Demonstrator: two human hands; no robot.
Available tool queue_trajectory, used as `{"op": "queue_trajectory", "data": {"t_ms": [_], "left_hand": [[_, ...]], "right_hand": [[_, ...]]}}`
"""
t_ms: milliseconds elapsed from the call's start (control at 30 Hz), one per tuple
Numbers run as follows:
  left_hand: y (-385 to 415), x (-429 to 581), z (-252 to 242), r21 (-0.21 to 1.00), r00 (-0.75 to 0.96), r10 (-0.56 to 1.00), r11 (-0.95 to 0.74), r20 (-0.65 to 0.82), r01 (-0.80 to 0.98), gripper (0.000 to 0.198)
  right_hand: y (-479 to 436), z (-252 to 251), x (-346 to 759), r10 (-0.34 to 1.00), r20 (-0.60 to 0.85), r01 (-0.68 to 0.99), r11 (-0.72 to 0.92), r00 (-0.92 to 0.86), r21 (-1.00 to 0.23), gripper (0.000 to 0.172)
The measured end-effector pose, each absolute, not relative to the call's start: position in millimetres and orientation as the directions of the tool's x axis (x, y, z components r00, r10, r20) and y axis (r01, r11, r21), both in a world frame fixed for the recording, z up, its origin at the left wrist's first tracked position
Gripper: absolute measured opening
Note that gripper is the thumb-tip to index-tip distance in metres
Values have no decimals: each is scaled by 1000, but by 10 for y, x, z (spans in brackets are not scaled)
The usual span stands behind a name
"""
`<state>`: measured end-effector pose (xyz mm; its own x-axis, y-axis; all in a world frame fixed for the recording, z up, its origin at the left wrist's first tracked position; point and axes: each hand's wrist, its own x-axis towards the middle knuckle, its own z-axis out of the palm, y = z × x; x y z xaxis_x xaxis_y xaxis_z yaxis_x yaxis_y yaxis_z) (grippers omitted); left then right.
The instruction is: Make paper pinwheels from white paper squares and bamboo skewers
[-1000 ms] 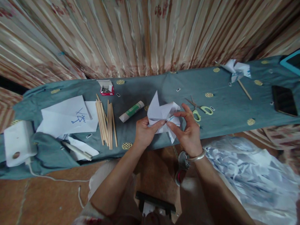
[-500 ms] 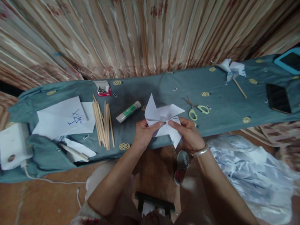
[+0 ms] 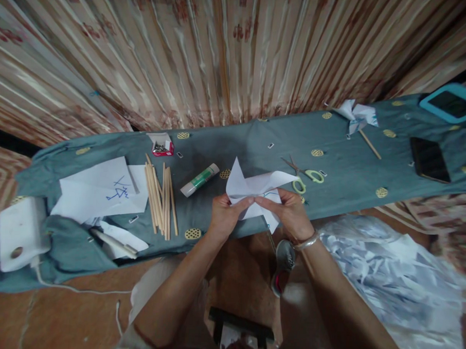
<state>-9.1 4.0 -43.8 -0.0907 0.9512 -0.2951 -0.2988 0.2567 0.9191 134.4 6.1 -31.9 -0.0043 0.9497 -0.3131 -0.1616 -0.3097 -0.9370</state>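
A white paper pinwheel (image 3: 251,187) with folded, pointed blades is held between my two hands over the table's front edge. My left hand (image 3: 227,214) is closed on its left side, the thumb at the centre. My right hand (image 3: 289,213) grips the right side, its thumb meeting the left one over the middle. The thumbs cover the pinwheel's centre. Green-handled scissors (image 3: 302,176) lie just beyond my right hand. A glue stick (image 3: 200,180) lies beyond my left hand.
Wooden sticks (image 3: 162,199), a small red box of metal pins (image 3: 161,145) and drawn-on paper sheets (image 3: 97,186) lie at left, near a white device (image 3: 22,232). At right are a finished pinwheel (image 3: 357,118), a black phone (image 3: 430,159) and a plastic bag of paper scraps (image 3: 390,284).
Both thumbs have come together over the pinwheel's centre, hiding the small metal pin that showed there. A right blade has spread outward. The view has shifted slightly.
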Motion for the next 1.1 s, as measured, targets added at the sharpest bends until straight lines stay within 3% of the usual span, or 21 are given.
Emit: {"op": "queue_trajectory", "data": {"t_ms": [1100], "left_hand": [[35,-129,-436,908,-54,939,312,-339,-281,25]], "right_hand": [[49,-361,1348,948,-311,-200,-317,-58,-927,22]]}}
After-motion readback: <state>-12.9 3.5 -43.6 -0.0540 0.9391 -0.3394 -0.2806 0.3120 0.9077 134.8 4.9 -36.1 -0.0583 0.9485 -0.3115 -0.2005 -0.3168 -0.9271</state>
